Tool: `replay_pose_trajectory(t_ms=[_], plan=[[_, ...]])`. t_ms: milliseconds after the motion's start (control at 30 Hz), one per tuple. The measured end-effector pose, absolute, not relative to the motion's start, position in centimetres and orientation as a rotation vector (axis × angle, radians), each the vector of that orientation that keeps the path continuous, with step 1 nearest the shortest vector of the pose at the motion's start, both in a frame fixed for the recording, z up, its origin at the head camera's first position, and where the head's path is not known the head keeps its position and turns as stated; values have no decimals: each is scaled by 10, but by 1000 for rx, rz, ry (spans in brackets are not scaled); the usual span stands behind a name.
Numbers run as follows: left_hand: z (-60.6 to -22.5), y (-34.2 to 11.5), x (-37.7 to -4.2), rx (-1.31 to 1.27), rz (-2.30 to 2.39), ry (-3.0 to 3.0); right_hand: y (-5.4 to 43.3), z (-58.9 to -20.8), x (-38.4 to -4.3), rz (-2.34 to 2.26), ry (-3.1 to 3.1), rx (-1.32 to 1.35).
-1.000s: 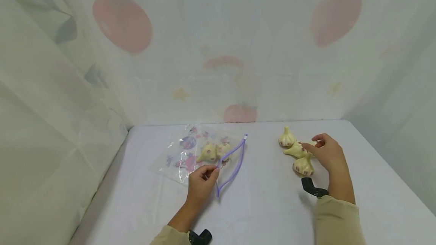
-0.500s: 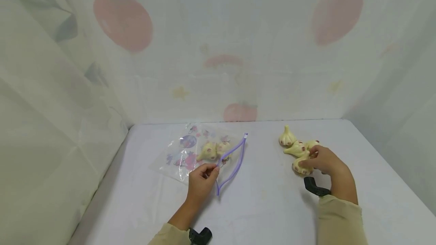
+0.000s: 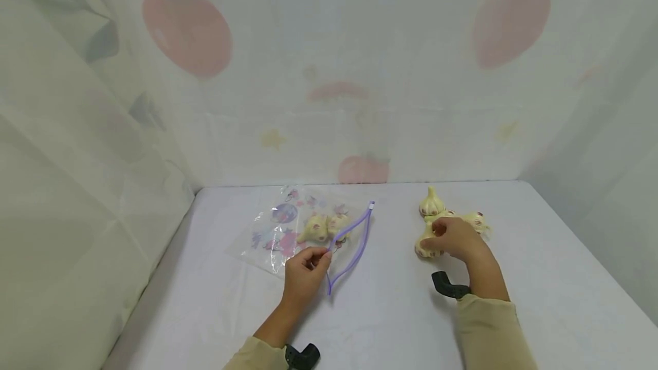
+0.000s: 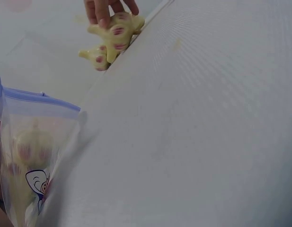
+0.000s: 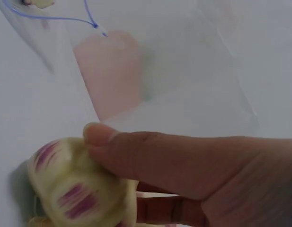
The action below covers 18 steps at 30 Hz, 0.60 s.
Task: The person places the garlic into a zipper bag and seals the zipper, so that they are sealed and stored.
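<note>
A person works with two bare hands at a white-covered tabletop (image 3: 390,324). On the left lies a clear, printed zip bag (image 3: 264,230), two garlic bulbs (image 3: 316,228) visible inside it. The left hand (image 3: 303,276) pinches the bag's purple zip edge (image 3: 357,258), and the mouth gapes toward the right. Well apart on that side, the right hand (image 3: 460,238) has its grip clamped on one pale garlic bulb (image 5: 79,184) with purple patches, the thumb over it and the fingers behind; whether this bulb is clear of the surface is hard to tell. Close around that hand are an upright bulb (image 3: 432,204) at the back, a bulb to the right (image 3: 478,221) and another partly hidden behind the fingers. The step in hand appears to be picking up a bulb for the bag. The next move would likely call for lifting it free of its neighbours and across to the opening, with the left hand holding the zip edges apart and the bag steady.
</note>
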State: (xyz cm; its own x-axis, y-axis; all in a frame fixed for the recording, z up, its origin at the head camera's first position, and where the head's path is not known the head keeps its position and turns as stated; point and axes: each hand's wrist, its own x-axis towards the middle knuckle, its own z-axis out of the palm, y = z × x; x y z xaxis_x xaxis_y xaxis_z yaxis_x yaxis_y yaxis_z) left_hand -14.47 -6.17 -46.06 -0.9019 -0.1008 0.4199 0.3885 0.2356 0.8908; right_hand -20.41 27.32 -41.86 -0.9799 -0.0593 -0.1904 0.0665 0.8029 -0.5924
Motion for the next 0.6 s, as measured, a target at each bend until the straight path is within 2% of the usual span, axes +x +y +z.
replay_pose_trajectory(t_ms=[400,600], plan=[[-485,-62,-157,-209,-1693,-2118,244,-446,-224,-1130,2855,-44],[-472,-61,-151,-268,-1695,-2079,244,-453,-226,-1177,2826,-32]])
